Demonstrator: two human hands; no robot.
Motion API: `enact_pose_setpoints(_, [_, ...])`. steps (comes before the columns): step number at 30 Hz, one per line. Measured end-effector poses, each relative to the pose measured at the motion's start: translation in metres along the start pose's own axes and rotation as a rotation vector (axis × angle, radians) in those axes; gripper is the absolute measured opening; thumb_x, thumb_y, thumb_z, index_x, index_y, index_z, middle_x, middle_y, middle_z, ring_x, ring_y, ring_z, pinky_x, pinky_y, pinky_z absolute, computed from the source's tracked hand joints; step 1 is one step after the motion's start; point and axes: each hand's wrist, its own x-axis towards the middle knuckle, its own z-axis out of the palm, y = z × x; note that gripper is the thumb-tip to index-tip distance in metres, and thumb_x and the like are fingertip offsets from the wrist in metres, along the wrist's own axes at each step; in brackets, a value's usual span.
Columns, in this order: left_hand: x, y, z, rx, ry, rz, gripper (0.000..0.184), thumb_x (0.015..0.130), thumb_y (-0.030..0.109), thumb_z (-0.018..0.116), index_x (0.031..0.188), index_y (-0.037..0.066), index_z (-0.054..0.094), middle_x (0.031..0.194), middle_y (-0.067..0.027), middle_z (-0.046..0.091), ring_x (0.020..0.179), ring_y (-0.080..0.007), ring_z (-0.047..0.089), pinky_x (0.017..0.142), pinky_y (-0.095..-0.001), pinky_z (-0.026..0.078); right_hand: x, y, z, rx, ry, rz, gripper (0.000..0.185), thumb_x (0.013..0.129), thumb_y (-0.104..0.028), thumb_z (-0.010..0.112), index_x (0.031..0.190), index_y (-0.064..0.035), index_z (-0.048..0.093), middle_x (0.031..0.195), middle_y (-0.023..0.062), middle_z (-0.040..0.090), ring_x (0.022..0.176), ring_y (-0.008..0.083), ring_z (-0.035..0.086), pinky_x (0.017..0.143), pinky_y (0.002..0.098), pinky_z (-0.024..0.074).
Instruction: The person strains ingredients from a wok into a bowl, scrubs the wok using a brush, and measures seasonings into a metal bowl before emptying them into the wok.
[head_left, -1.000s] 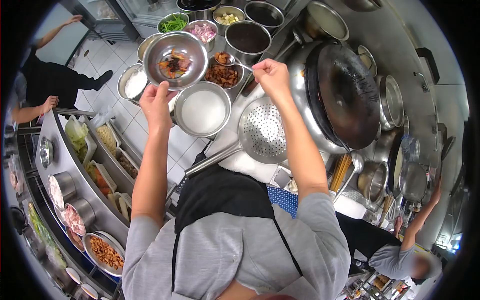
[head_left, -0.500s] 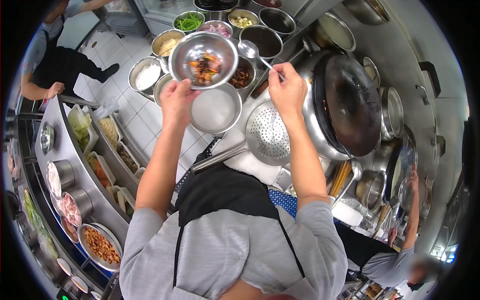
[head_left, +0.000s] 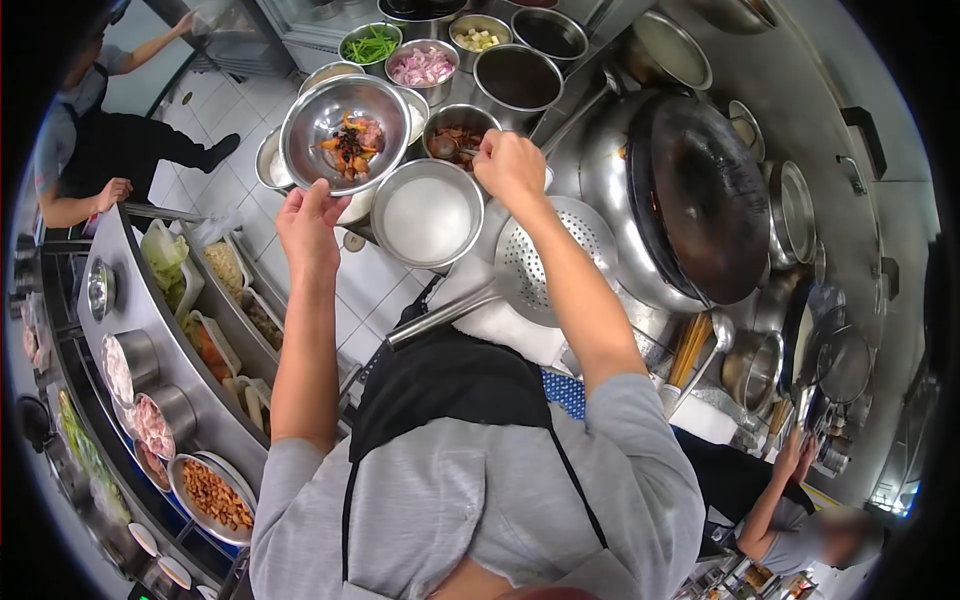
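Note:
My left hand [head_left: 311,228] holds a steel bowl [head_left: 300,150] by its near rim. Orange, pinkish and dark bits of food [head_left: 354,146] lie in that bowl. Over a round container of brown chunks [head_left: 458,122], my right hand [head_left: 510,168] grips a spoon, whose head is down among the chunks [head_left: 446,147]. Close below this container is a pot of whitish liquid [head_left: 427,213]. A perforated strainer [head_left: 553,262] lies under my right forearm, its handle pointing to the lower left.
Containers of chopped pink pieces [head_left: 422,66], green pieces [head_left: 369,45] and dark liquid [head_left: 518,79] stand beyond. A black wok [head_left: 705,200] is at the right. Vegetable trays [head_left: 208,345] line the left counter. One person [head_left: 110,130] is upper left, another [head_left: 780,510] lower right.
The bowl has moved left, away from the brown chunks. My right hand has come left and down, and the spoon, raised half a second ago, has gone into the chunks.

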Motion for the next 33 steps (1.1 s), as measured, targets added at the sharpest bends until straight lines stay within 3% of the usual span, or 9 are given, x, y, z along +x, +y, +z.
enact_pose_setpoints(4, [-0.004,0.000,0.002,0.003,0.016,0.011,0.022,0.091,0.008,0.066,0.074,0.006,0.052,0.076,-0.0038,0.057,0.066,-0.0117,0.058,0.071,-0.0300,0.062,-0.006,0.013,0.011,0.032,0.056,-0.026,0.012,0.075,-0.017,0.065,0.082,-0.0105,0.072,0.078,0.0146,0.071,0.076,0.0341,0.069,0.070,0.0443,0.0544])
enact_pose_setpoints(10, [0.007,-0.007,0.003,0.021,0.008,0.056,0.021,0.090,0.008,0.066,0.073,0.004,0.054,0.078,-0.0044,0.057,0.069,-0.0124,0.060,0.071,-0.0303,0.062,-0.001,0.044,-0.002,0.436,0.011,0.200,0.012,0.069,-0.021,0.072,0.075,-0.0113,0.075,0.070,0.0082,0.070,0.068,0.0235,0.069,0.065,0.0368,0.0527])
enact_pose_setpoints(14, [0.012,-0.012,0.020,0.040,-0.056,0.058,0.021,0.089,0.009,0.067,0.074,0.002,0.055,0.078,-0.0057,0.058,0.069,-0.0148,0.062,0.069,-0.0307,0.061,-0.007,0.034,-0.046,0.529,0.099,0.112,0.015,0.070,-0.019,0.070,0.078,-0.0073,0.075,0.069,0.0082,0.071,0.066,0.0186,0.068,0.064,0.0319,0.0517])
enact_pose_setpoints(15, [0.006,-0.008,0.030,0.063,-0.049,0.033,0.021,0.089,0.009,0.068,0.073,0.003,0.055,0.077,-0.0054,0.059,0.067,-0.0159,0.062,0.067,-0.0310,0.060,-0.007,0.032,-0.051,0.539,0.098,0.055,0.014,0.074,-0.017,0.070,0.081,-0.0055,0.072,0.072,0.0099,0.070,0.068,0.0234,0.069,0.063,0.0354,0.0525])
enact_pose_setpoints(19, [0.001,-0.015,0.048,0.009,-0.169,-0.054,0.021,0.089,0.009,0.068,0.073,0.005,0.055,0.076,-0.0044,0.059,0.065,-0.0147,0.061,0.064,-0.0304,0.059,-0.028,-0.015,-0.070,-0.083,0.431,-0.483,0.006,0.083,-0.013,0.065,0.086,-0.0079,0.063,0.079,0.0118,0.064,0.071,0.0337,0.065,0.061,0.0456,0.0514])
enact_pose_setpoints(23, [-0.003,-0.014,0.045,0.011,-0.205,-0.099,0.019,0.088,0.009,0.067,0.074,0.006,0.055,0.075,-0.0038,0.058,0.065,-0.0129,0.058,0.064,-0.0309,0.058,-0.035,-0.021,-0.071,0.045,0.629,-0.414,0.006,0.083,-0.012,0.063,0.086,-0.0066,0.064,0.079,0.0139,0.066,0.075,0.0352,0.066,0.064,0.0465,0.0518])
enact_pose_setpoints(27, [-0.008,-0.005,0.022,0.085,-0.207,-0.100,0.016,0.087,0.009,0.067,0.075,0.006,0.056,0.075,-0.0026,0.057,0.065,-0.0123,0.058,0.064,-0.0313,0.057,-0.032,-0.004,-0.067,0.047,0.247,0.046,0.013,0.081,-0.012,0.063,0.087,-0.0021,0.069,0.086,0.0212,0.071,0.087,0.0417,0.067,0.077,0.0504,0.0522])
enact_pose_setpoints(30, [-0.013,0.000,0.012,0.090,-0.257,-0.087,0.014,0.085,0.008,0.066,0.075,0.006,0.057,0.074,-0.0021,0.058,0.064,-0.0119,0.058,0.061,-0.0297,0.056,-0.026,0.015,-0.028,0.013,0.120,0.046,0.015,0.083,-0.013,0.061,0.087,-0.0022,0.071,0.085,0.0234,0.070,0.085,0.0432,0.067,0.079,0.0501,0.0522])
enact_pose_setpoints(33, [-0.022,0.010,0.011,0.149,-0.326,-0.087,0.011,0.083,0.008,0.066,0.075,0.005,0.059,0.071,-0.0015,0.058,0.062,-0.0108,0.056,0.058,-0.0280,0.054,-0.037,0.013,-0.034,-0.060,0.077,0.010,0.022,0.088,-0.021,0.062,0.086,-0.0008,0.071,0.083,0.0225,0.070,0.078,0.0375,0.070,0.077,0.0465,0.0535])
